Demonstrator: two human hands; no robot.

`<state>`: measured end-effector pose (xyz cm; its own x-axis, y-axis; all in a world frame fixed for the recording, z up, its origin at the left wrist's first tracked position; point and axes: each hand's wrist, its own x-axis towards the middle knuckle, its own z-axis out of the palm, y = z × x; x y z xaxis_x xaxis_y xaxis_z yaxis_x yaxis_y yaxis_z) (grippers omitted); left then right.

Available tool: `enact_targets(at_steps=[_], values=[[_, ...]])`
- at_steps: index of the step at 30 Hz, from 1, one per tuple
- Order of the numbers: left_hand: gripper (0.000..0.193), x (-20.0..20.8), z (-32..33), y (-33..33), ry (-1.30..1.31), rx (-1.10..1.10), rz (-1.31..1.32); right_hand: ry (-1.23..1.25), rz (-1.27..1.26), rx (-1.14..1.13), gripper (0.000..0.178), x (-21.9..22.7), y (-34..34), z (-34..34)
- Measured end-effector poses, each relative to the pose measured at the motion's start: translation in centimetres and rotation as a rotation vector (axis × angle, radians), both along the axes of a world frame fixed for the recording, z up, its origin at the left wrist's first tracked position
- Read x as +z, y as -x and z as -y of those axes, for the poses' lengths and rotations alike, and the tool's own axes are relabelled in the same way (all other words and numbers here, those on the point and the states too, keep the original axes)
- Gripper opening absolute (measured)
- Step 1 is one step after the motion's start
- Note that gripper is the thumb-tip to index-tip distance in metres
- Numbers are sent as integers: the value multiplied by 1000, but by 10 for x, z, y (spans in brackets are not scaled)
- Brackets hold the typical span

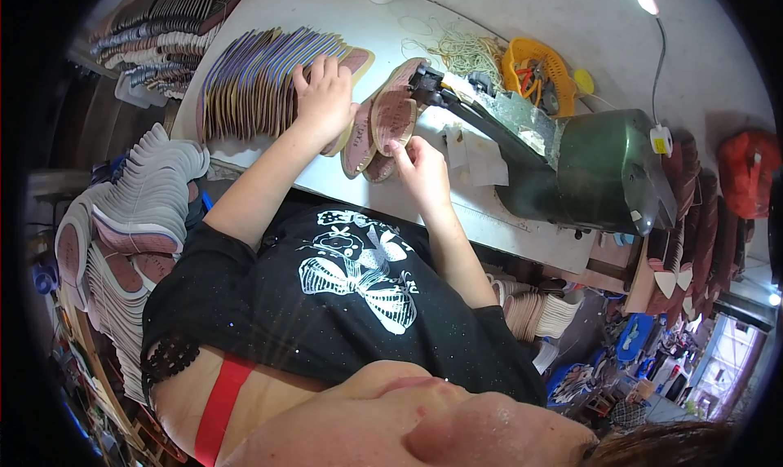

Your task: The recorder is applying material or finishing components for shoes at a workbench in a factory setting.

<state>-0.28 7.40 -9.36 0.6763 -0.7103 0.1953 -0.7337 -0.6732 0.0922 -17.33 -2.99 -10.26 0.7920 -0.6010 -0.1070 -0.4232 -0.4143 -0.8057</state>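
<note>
My right hand (426, 173) pinches the near rounded end of a pinkish-brown insole (395, 116) with a tan edge, between thumb and fingers. That insole's far end lies beside the black head of a green machine (595, 169). More insoles of the same kind overlap beneath it, one of them a pinkish insole (357, 150) showing at its left. My left hand (323, 100) rests over the right end of a long row of stacked insoles (253, 92) with tan and blue edges. Its fingers are spread, and its palm side is hidden.
A yellow basket (556, 63) with tools stands behind the machine, next to tangled pale thread (465, 49). White paper scraps (481, 157) lie on the white table (285, 6). Grey insole stacks (147, 181) rise at my left. A red bag (746, 173) hangs at far right.
</note>
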Motion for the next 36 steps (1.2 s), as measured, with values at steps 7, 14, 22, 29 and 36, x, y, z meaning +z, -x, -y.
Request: enact_targets(at_steps=[7, 14, 22, 29, 36], values=[[19, 11, -1, -5, -77, -55, 1, -205, -31, 70, 39, -2, -2, 1], [19, 47, -15, -17, 483, -146, -304, -225, 326, 264, 57, 46, 6, -6], [18, 115, -14, 39, 797, -400, -557, -143, 557, 261, 50, 76, 1, -32], [53, 89, -11, 19, 1123, -110, -1708, -821, 598, 379, 50, 77, 31, -14], [36, 81, 16, 53, 1121, -363, -1862, -1257, 678, 483, 48, 43, 11, 19]])
